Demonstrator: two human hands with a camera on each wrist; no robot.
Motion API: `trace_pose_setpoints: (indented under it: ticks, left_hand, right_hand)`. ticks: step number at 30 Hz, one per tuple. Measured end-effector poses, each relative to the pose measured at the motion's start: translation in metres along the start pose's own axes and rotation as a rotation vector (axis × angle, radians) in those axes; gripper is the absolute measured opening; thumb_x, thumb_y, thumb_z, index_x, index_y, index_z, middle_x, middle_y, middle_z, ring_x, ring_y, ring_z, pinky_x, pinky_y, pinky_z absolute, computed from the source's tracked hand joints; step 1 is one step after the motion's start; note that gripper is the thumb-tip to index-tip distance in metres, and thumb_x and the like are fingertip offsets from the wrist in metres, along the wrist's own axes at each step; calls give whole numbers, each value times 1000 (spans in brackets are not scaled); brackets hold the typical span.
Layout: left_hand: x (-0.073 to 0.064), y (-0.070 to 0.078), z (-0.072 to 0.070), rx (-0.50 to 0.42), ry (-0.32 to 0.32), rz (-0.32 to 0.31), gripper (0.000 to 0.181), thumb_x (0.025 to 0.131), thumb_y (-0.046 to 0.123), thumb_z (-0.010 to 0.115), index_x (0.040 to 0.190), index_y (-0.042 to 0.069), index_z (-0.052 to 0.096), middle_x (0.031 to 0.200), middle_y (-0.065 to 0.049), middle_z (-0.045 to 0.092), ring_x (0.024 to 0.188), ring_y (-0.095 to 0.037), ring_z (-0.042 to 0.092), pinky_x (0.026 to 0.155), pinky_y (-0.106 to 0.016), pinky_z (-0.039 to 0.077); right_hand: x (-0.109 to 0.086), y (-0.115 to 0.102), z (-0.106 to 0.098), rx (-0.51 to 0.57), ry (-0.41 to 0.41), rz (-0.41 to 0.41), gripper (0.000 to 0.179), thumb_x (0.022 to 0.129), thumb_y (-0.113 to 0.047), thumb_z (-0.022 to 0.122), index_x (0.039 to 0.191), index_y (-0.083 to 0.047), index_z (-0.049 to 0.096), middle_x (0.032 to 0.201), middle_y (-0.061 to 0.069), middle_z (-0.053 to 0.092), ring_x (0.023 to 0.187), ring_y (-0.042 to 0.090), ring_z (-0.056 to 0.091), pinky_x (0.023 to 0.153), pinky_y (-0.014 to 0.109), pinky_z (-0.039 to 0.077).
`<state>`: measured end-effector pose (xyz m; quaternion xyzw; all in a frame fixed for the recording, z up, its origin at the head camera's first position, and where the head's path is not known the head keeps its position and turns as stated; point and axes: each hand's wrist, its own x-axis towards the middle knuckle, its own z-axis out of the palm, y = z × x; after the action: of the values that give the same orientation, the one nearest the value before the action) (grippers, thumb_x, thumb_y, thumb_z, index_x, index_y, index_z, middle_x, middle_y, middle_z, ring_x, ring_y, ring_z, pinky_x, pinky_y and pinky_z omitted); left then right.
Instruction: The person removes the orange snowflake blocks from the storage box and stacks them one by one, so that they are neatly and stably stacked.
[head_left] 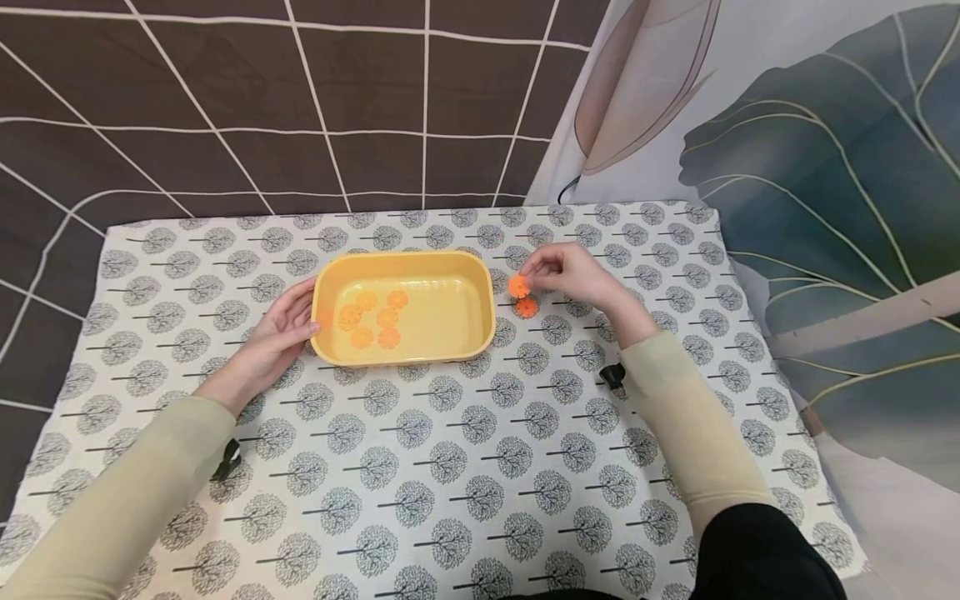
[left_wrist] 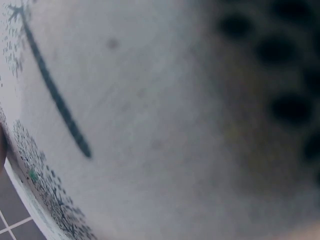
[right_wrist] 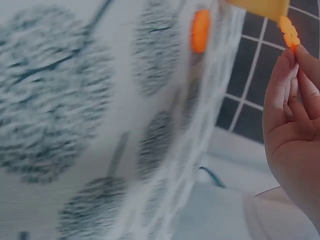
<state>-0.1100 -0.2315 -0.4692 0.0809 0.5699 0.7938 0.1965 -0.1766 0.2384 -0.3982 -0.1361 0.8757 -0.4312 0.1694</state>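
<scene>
A yellow plastic basin [head_left: 450, 315] stands on the cloth in the head view. Several orange scalloped discs [head_left: 387, 317] lie on its floor, mostly toward the left. My left hand [head_left: 272, 335] holds the basin's left side, thumb at the rim and fingers along the outer wall. Right of the basin, my right hand [head_left: 564, 271] pinches one orange scalloped disc [head_left: 518, 287] between thumb and fingertips, which the right wrist view shows edge-on [right_wrist: 288, 32]. Another orange disc [head_left: 527, 307] lies on the cloth just below the pinched one, its image overlapping it.
The table wears a white cloth [head_left: 480, 500] printed with dark trees. Behind it rises a brown surface [head_left: 360, 83] with white grid lines. A leaf-patterned curtain [head_left: 810, 167] hangs at the right. Cloth fills most of the left wrist view.
</scene>
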Motion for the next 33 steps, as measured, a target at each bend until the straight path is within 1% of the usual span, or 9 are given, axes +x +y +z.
trace_pose_setpoints:
  ticks: [5,9,14,17,20,22,25,28,33]
  left_hand:
    - [0,0,0,-13,-4,10,71,101,-12,53,163,17,34,176,-7,21,139,8,50,119,-11,41]
    - [1,0,0,-13,-2,1,71,101,-11,54,163,18,34,177,-7,20,139,8,49,122,-12,39]
    - [1,1,0,-8,10,-15,71,101,-10,55,163,18,34,178,-10,15,139,8,49,123,-13,38]
    - [1,1,0,-9,14,-14,71,101,-10,55,163,18,34,177,-9,18,139,8,49,123,-13,39]
    - [1,0,0,-2,13,-10,71,101,-10,55,162,18,35,176,-6,23,139,7,49,124,-14,37]
    - [1,0,0,3,10,-7,70,101,-10,55,162,18,35,175,-4,26,140,7,49,125,-14,37]
    - [1,0,-1,6,7,-3,70,101,-10,55,163,17,34,173,-3,29,140,6,49,124,-14,37]
    - [1,0,-1,3,5,-1,71,101,-10,55,163,17,33,174,-5,26,140,6,49,124,-14,37]
    - [1,0,0,6,3,-5,72,101,-10,54,164,16,32,178,-10,16,140,8,49,126,-15,35]
  right_hand:
    - [-4,19,1,17,-18,53,19,95,1,72,114,4,74,105,18,75,83,7,66,78,13,59]
    - [-5,28,3,23,-33,90,20,95,0,73,115,3,74,107,19,76,84,9,67,78,13,59]
    - [-5,34,5,41,-62,119,19,96,1,71,115,6,73,105,21,77,79,10,68,70,14,59]
    - [-5,36,6,47,-76,129,19,97,1,69,115,6,73,103,21,77,75,9,67,66,15,59]
    - [-6,38,8,37,-83,135,19,97,0,69,115,5,73,103,19,77,77,9,67,69,14,60]
    - [-6,38,9,23,-86,131,19,97,-1,70,115,5,73,104,18,77,81,9,68,74,14,61]
    - [-6,41,10,6,-87,126,20,96,-1,72,115,4,74,105,18,77,84,10,68,78,13,60]
    - [-6,42,12,-18,-80,122,21,94,-1,73,114,4,75,105,19,77,86,12,67,79,12,58]
    - [-5,42,13,-51,-68,126,21,94,-3,75,114,2,75,107,19,76,88,14,66,80,13,56]
